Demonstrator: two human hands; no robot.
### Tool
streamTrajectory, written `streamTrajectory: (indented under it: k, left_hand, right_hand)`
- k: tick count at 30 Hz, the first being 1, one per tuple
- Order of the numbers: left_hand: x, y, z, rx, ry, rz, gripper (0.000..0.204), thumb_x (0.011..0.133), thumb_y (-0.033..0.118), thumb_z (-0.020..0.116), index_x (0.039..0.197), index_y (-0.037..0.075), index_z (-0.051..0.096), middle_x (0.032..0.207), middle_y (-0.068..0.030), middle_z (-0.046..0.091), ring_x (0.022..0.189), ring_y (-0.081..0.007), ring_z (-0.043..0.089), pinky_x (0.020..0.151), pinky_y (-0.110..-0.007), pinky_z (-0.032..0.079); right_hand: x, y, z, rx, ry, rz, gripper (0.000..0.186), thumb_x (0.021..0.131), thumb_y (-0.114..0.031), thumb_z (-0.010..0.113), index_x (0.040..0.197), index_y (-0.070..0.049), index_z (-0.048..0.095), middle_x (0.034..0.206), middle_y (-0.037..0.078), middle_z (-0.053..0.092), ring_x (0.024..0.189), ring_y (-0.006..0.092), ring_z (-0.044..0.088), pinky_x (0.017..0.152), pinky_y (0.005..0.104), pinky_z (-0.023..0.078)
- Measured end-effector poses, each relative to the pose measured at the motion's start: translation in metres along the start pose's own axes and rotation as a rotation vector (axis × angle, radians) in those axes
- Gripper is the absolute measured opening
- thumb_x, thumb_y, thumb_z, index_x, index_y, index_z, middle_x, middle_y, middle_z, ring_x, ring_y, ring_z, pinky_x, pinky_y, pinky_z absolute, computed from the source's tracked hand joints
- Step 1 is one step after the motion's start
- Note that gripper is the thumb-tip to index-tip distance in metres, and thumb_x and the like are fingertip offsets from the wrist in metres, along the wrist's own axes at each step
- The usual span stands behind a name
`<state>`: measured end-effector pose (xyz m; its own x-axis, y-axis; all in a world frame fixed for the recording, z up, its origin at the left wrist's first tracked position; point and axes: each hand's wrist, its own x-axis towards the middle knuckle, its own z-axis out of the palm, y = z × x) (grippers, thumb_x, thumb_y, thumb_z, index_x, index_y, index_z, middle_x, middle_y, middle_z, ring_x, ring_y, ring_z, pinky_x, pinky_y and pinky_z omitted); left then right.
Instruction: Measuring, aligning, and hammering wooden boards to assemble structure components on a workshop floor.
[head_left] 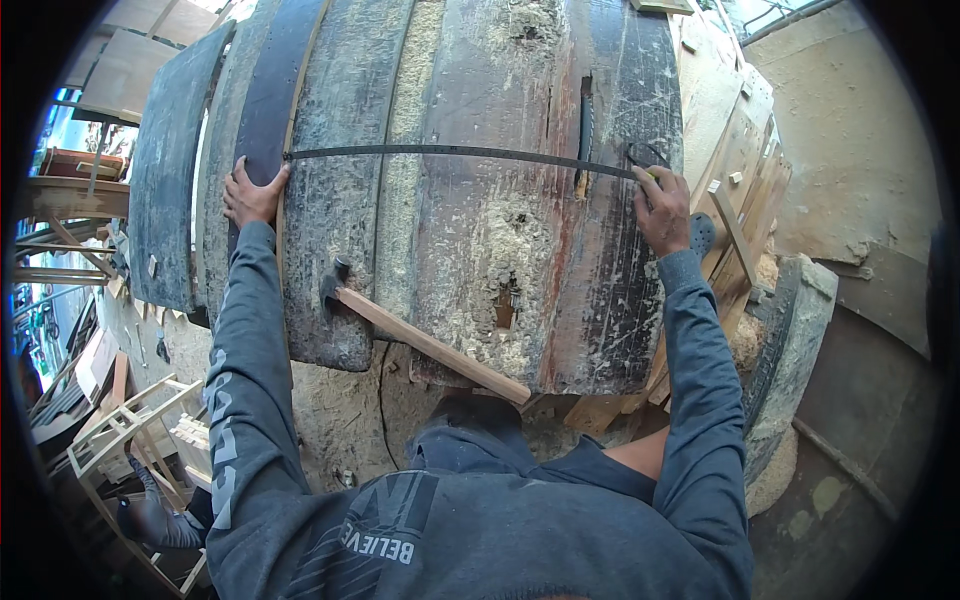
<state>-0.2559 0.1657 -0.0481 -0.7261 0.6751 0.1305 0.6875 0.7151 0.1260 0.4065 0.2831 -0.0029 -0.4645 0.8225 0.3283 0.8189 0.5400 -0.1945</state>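
Note:
A dark tape measure blade point(440, 150) stretches across a worn, sawdust-covered wooden bench point(470, 240). My right hand point(662, 212) is closed around the tape measure's yellowish end at the bench's right side. At the left, my left hand point(252, 196) straddles a long dark board point(270, 90), fingers over one edge and thumb at the other, just below the tape's far end. A toothed saw blade point(586, 125) stands in a slot under the tape, close to my right hand. Between my arms lies a hammer point(430, 345) with a pale wooden handle.
Planks and offcuts point(735, 235) lean along the bench's right side, beside a thick grey slab point(790, 360). A wooden frame point(130, 430) stands at lower left, with another person point(170, 520) by it. A dark cable point(382, 410) hangs below the bench's near edge.

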Motion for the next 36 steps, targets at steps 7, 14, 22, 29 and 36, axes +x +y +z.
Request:
streamTrajectory:
  k: [7, 14, 22, 29, 36]
  left_hand:
    - [-0.001, 0.001, -0.002, -0.017, 0.017, 0.01, 0.107, 0.066, 0.081, 0.07, 0.15, 0.026, 0.035, 0.153, -0.0231, 0.032, 0.142, -0.0461, 0.029, 0.112, -0.068, 0.018]
    - [0.0, 0.002, -0.003, -0.015, 0.005, 0.007, 0.106, 0.066, 0.08, 0.071, 0.15, 0.026, 0.035, 0.153, -0.0231, 0.032, 0.142, -0.046, 0.028, 0.112, -0.067, 0.018]
    - [0.002, 0.002, -0.004, 0.0, -0.021, -0.009, 0.108, 0.065, 0.08, 0.071, 0.151, 0.026, 0.034, 0.153, -0.0217, 0.031, 0.142, -0.0452, 0.027, 0.112, -0.067, 0.019]
    - [0.003, 0.001, -0.005, 0.008, -0.03, -0.003, 0.108, 0.065, 0.079, 0.072, 0.151, 0.026, 0.034, 0.152, -0.0204, 0.032, 0.141, -0.0444, 0.029, 0.112, -0.066, 0.02]
    - [0.004, 0.0, -0.004, -0.002, -0.025, 0.001, 0.108, 0.064, 0.078, 0.074, 0.15, 0.026, 0.035, 0.151, -0.0189, 0.034, 0.141, -0.0435, 0.029, 0.112, -0.067, 0.019]
  right_hand:
    - [-0.002, 0.0, 0.003, 0.013, 0.013, 0.018, 0.039, 0.081, -0.006, 0.069, 0.119, -0.011, 0.071, 0.113, 0.013, 0.063, 0.107, 0.033, 0.057, 0.098, 0.0469, 0.047]
    - [-0.009, -0.005, 0.011, 0.004, 0.094, 0.029, 0.041, 0.08, -0.004, 0.069, 0.12, -0.012, 0.071, 0.114, 0.012, 0.062, 0.109, 0.0323, 0.056, 0.099, 0.0468, 0.046]
    - [-0.013, -0.006, 0.018, 0.024, 0.126, 0.058, 0.041, 0.079, -0.003, 0.07, 0.12, -0.012, 0.071, 0.115, 0.012, 0.061, 0.11, 0.0325, 0.055, 0.098, 0.0445, 0.047]
    - [-0.012, -0.007, 0.017, 0.033, 0.126, 0.058, 0.04, 0.08, -0.003, 0.07, 0.119, -0.011, 0.071, 0.115, 0.012, 0.061, 0.11, 0.0333, 0.055, 0.097, 0.0441, 0.048]
    - [-0.01, -0.007, 0.016, 0.027, 0.118, 0.069, 0.04, 0.08, -0.004, 0.07, 0.119, -0.012, 0.071, 0.116, 0.012, 0.061, 0.11, 0.0336, 0.055, 0.097, 0.0445, 0.048]
